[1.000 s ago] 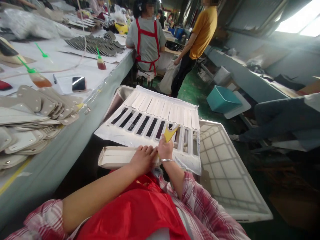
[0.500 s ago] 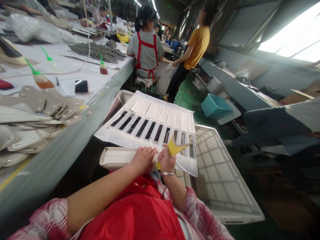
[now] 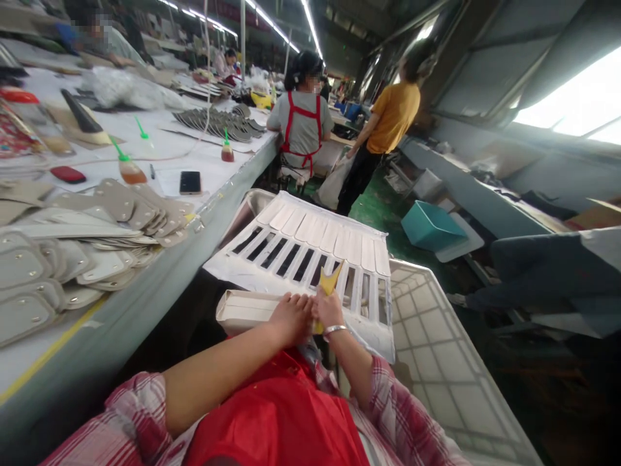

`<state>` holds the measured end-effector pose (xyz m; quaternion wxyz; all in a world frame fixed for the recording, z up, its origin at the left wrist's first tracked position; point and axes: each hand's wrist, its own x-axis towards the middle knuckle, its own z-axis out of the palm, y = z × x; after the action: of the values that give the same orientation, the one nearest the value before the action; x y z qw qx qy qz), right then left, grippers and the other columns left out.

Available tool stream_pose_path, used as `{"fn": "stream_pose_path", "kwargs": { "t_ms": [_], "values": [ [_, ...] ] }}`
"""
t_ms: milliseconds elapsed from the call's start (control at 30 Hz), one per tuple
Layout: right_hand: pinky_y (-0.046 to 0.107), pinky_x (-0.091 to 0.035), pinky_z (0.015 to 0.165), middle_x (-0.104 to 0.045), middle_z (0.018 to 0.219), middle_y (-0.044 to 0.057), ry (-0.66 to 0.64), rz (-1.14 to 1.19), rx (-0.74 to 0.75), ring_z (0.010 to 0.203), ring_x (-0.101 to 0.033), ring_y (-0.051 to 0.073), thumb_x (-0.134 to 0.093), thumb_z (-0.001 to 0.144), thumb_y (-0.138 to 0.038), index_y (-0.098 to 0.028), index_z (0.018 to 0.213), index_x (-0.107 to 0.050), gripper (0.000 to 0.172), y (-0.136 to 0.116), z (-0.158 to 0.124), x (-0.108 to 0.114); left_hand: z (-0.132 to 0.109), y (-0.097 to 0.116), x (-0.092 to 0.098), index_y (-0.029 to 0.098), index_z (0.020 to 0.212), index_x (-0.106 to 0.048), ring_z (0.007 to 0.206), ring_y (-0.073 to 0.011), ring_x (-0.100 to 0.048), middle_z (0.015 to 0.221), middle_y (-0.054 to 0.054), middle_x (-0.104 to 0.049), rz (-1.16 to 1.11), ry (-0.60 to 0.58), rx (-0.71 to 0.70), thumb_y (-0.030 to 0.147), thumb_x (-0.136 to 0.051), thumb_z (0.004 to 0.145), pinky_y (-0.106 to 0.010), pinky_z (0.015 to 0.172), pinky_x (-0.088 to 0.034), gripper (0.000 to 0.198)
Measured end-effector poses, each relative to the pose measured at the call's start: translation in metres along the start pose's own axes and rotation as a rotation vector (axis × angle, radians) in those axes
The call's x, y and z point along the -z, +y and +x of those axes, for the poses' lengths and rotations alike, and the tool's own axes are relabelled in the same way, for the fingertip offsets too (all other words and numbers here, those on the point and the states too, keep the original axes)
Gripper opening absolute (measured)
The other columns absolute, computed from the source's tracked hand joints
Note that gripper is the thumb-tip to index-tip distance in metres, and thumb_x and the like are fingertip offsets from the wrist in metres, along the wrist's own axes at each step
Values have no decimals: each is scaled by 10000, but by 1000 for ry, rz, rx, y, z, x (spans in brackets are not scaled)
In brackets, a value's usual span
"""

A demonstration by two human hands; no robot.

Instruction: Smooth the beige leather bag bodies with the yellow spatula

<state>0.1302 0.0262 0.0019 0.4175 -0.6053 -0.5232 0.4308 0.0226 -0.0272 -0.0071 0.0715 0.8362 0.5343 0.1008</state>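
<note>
My left hand (image 3: 292, 317) is closed over the right end of a stack of long cream strips (image 3: 247, 307), which lies crosswise above my lap. Close beside it, my right hand (image 3: 330, 309) grips a yellow tool with a forked, V-notched end (image 3: 330, 281) pointing up and away from me. The tool's lower end shows below my fingers, near the stack's end. Just beyond both hands, a white slotted board (image 3: 228, 266) slopes upward, with a row of cream strips (image 3: 330, 236) along its far half. My fingers hide the stack's right end.
A white crate (image 3: 456, 349) stands to my right. On the left table (image 3: 218, 188) are piled beige pieces (image 3: 111, 259), a phone (image 3: 190, 182) and green-tipped bottles (image 3: 130, 169). Ahead are a seated person (image 3: 303, 123) and a standing person (image 3: 388, 116); a teal bin (image 3: 431, 226) is on the floor.
My view has shifted left, so the scene sits further right. The yellow tool has turned from leaning right to more upright, and my right hand has come closer against my left.
</note>
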Motion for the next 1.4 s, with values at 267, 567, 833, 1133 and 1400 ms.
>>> {"fn": "stream_pose_path", "kwargs": {
  "t_ms": [267, 567, 833, 1133, 1400],
  "values": [
    [241, -481, 465, -579, 606, 14, -632, -137, -167, 485, -566, 124, -595, 737, -488, -141, 816, -513, 365, -45, 9, 24, -129, -102, 28, 152, 1215, -493, 1110, -215, -518, 1193, -101, -573, -692, 709, 686, 432, -346, 891, -372, 948, -406, 453],
    [251, -374, 566, -639, 799, 55, -1010, -998, 341, 695, -585, 178, -553, 773, -307, -179, 888, -563, 172, -67, 47, -54, -126, -120, -8, 151, 1208, -535, 1196, -225, -453, 1261, -74, -541, -1474, 551, 709, 464, -445, 858, -387, 1055, -287, 478],
    [294, -278, 563, -620, 671, 69, -812, -1195, 903, 635, -562, 181, -243, 925, -431, -173, 650, -587, 511, -60, 48, -155, -111, -136, -11, 164, 1200, -547, 1070, -235, -517, 1178, -82, -584, -1481, 446, 589, 453, -465, 851, -383, 958, -361, 461],
    [305, -265, 638, -565, 592, 31, -1218, -776, 1490, 585, -462, 128, -326, 903, -435, -165, 608, -596, 482, -61, 63, -212, -106, -134, -23, 142, 1173, -533, 974, -228, -560, 1076, -90, -606, -1910, 422, 626, 355, -607, 754, -344, 858, -416, 476],
    [311, -259, 645, -563, 597, 29, -1404, -574, 1766, 581, -438, 131, -341, 895, -402, -177, 604, -576, 436, -64, 72, -232, -116, -141, 0, 127, 1165, -537, 1039, -277, -531, 1104, -114, -587, -1952, 436, 631, 521, -567, 721, -376, 888, -406, 595]
  ]
}}
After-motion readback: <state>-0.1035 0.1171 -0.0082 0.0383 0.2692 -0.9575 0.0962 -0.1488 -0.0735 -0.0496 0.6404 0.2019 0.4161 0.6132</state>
